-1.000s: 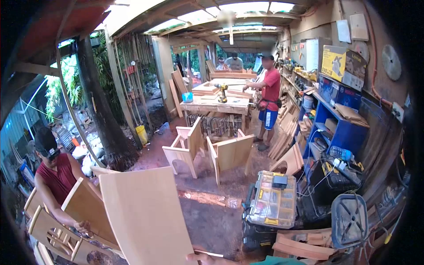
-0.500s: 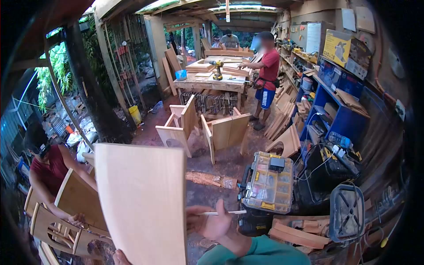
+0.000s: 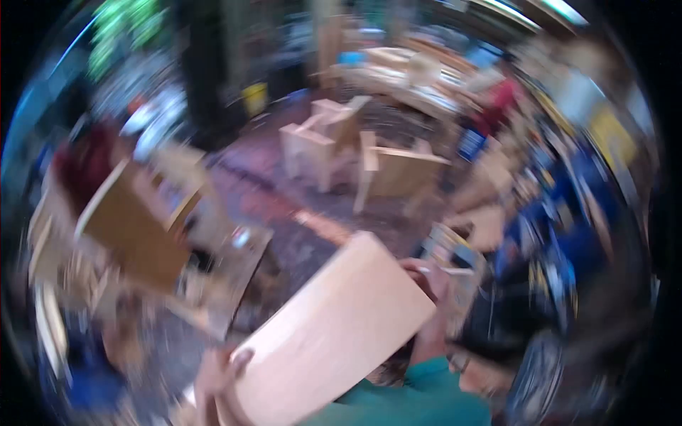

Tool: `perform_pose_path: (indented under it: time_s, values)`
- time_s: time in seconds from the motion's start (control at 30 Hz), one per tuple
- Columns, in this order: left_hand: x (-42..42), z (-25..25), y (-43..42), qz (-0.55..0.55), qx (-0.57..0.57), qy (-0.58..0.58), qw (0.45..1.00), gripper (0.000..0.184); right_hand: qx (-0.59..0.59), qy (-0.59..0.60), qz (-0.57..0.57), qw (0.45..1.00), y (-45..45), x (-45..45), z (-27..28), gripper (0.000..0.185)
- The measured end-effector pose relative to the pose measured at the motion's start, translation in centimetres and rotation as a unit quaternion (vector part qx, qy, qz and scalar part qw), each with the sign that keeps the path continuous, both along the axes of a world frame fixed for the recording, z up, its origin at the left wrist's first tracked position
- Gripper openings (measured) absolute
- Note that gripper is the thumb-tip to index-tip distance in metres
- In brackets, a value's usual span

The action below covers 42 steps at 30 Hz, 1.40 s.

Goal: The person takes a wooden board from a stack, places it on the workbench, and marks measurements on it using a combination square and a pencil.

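Note:
A pale, flat wooden panel [image 3: 334, 330] lies tilted across the lower middle of the blurred view, in front of my green clothing. My left hand [image 3: 219, 376] grips its lower left end, with the thumb on the face. At the upper right end my right hand [image 3: 433, 284] is closed on the edge, its fingers partly behind the panel. A thin light stick beside the right fingers is too smeared to make out clearly.
A co-worker in dark red [image 3: 89, 167] is at the left behind a wooden chair part [image 3: 135, 227]. Two small wooden pieces of furniture [image 3: 401, 174] stand ahead. Another person [image 3: 501, 106] is by the workbench [image 3: 398, 89]. Blue shelves [image 3: 568, 206] stand right.
The panel has gone from upright to tilted and lower, towards the right. My right hand, open beside it before, has closed on its edge. The camera view has turned and blurred.

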State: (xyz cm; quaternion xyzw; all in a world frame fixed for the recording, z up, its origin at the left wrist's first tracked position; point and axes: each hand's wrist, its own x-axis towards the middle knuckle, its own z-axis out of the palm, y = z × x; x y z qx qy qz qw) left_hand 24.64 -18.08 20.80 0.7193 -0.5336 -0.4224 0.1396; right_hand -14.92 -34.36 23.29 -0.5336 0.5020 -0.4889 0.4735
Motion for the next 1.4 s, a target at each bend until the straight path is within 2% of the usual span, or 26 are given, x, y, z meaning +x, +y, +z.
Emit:
perform_pose_path:
  time_s: [0.03, 0.07, 0.1, 0.13, 0.2, 0.3, 0.33, 0.43, 0.57, 0.67, 0.8, 0.87, 0.93, 0.97, 1.13, 1.23, 1.3, 1.4]
  values:
    - [-1.2, 1.9, -0.3, 0.012, -0.061, -0.004, 0.998, 0.061, 0.098, -0.033, 0.032, 0.994, -1.1, -1.9, -2.3, 0.05]
    - [-1.2, -0.2, 0.0, 0.01, -0.203, -0.033, 0.978, 0.065, 0.205, -0.049, 0.071, 0.975, -2.8, -2.5, -4.6, 0.054]
    - [0.0, -1.2, 0.2, -0.046, -0.166, -0.094, 0.981, 0.068, 0.215, -0.029, 0.073, 0.973, -3.5, -1.7, -5.4, 0.054]
    - [0.1, -2.0, 0.3, -0.04, -0.155, -0.129, 0.979, 0.073, 0.227, -0.008, 0.09, 0.97, -4.1, -0.2, -6.3, 0.055]
    - [0.3, -3.7, 0.2, 0.008, -0.085, -0.11, 0.99, 0.08, 0.257, 0.052, 0.134, 0.956, -6.3, 2.9, -8.5, 0.056]
    - [0.2, -3.6, 1.2, 0.118, 0.016, -0.108, 0.987, 0.077, 0.281, 0.161, 0.221, 0.92, -9.2, 7.5, -11.2, 0.057]
    - [0.1, -4.1, 1.6, 0.179, 0.015, -0.115, 0.977, 0.08, 0.284, 0.188, 0.251, 0.906, -10.2, 8.9, -12.0, 0.058]
    - [-1.8, -6.1, 3.7, 0.266, 0.025, -0.122, 0.956, 0.078, 0.278, 0.238, 0.336, 0.868, -12.2, 13.0, -14.0, 0.059]
    - [-3.9, -7.2, 8.7, 0.412, 0.072, -0.113, 0.901, 0.075, 0.258, 0.272, 0.452, 0.809, -13.8, 20.9, -15.6, 0.061]
    - [-6.5, -7.2, 12.1, 0.492, 0.107, -0.116, 0.856, 0.075, 0.248, 0.29, 0.554, 0.74, -11.7, 28.4, -17.0, 0.063]
    - [-10.0, -6.3, 16.2, 0.601, 0.088, -0.153, 0.78, 0.076, 0.213, 0.299, 0.66, 0.656, -7.6, 35.7, -17.5, 0.065]
    - [-10.8, -5.2, 18.5, 0.634, 0.127, -0.103, 0.756, 0.077, 0.196, 0.296, 0.691, 0.629, -5.0, 38.3, -17.5, 0.066]
    - [-11.4, -5.8, 20.2, 0.661, 0.119, -0.11, 0.733, 0.079, 0.181, 0.297, 0.719, 0.601, -2.8, 40.1, -17.7, 0.067]
    - [-11.3, -6.2, 21.2, 0.662, 0.114, -0.119, 0.731, 0.079, 0.173, 0.29, 0.743, 0.578, -2.1, 40.9, -18.2, 0.082]
    - [-9.8, -7.0, 27.4, 0.693, 0.059, -0.107, 0.71, 0.077, 0.163, 0.276, 0.744, 0.586, 2.5, 42.4, -18.5, 0.079]
    - [-7.1, -9.6, 31.9, 0.662, 0.043, -0.111, 0.74, 0.074, 0.213, 0.248, 0.735, 0.594, 6.4, 40.6, -18.3, 0.077]
    - [-5.7, -11.2, 35.0, 0.633, 0.036, -0.114, 0.765, 0.072, 0.23, 0.253, 0.692, 0.635, 8.7, 38.6, -17.1, 0.075]
    - [-3.2, -12.5, 37.7, 0.582, -0.005, -0.125, 0.803, 0.069, 0.192, 0.224, 0.672, 0.679, 9.6, 36.8, -18.5, 0.074]
